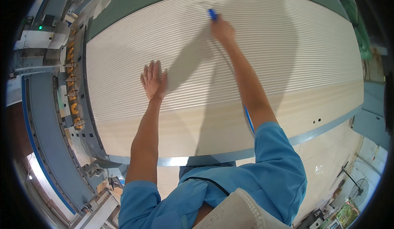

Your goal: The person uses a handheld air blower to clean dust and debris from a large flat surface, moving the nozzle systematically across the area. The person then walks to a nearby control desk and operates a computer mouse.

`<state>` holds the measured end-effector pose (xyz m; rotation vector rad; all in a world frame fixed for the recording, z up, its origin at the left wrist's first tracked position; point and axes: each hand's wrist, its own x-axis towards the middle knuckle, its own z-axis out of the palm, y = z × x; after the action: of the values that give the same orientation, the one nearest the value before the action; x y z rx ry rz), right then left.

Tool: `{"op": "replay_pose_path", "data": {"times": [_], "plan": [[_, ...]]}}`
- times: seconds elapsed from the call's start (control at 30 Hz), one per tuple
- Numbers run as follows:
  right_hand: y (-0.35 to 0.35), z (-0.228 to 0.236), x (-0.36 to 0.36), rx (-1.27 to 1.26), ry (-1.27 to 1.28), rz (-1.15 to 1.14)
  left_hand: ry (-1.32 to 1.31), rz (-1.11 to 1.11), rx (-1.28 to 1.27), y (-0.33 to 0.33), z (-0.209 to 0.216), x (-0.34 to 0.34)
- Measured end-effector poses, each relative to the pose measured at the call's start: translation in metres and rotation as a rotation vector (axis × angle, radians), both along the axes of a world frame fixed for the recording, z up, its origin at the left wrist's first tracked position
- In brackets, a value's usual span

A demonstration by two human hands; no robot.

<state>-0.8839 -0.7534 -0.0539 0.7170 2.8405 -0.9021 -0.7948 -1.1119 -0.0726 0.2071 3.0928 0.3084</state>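
Note:
A wide cream panel with close parallel grooves lies in front of me, with a smooth band along its near side. My left hand rests palm down on the grooves, left of the middle, fingers stretched and holding nothing. Farther off, near the panel's far edge, my right hand is wrapped round a blue air blow gun. Its nozzle is too blurred to make out. A blue hose shows beside my right forearm. Shadows of my arms fall across the grooves.
Blue-grey machine parts with yellow coiled tubes line the left side. Green sheeting hangs at the far right. A fan stands lower right on the floor. The table's blue-grey edge runs along the near side.

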Motion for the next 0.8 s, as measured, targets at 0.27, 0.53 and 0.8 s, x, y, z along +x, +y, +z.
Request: {"op": "replay_pose_path", "data": {"times": [0.27, 0.53, 0.8], "plan": [[0.021, 0.017, 0.065, 0.162, -0.019, -0.391, 0.045, -0.026, 0.039, -0.004, -0.004, 0.001], [-0.134, -0.003, 0.024, 0.065, -0.017, -0.015, 0.047, -0.052, 0.094, -0.008, -0.006, -0.001], [-0.101, 0.006, 0.113, 0.161, -0.013, -0.397, 0.158, -0.098, 0.116, -0.013, -0.02, 0.002]]}}
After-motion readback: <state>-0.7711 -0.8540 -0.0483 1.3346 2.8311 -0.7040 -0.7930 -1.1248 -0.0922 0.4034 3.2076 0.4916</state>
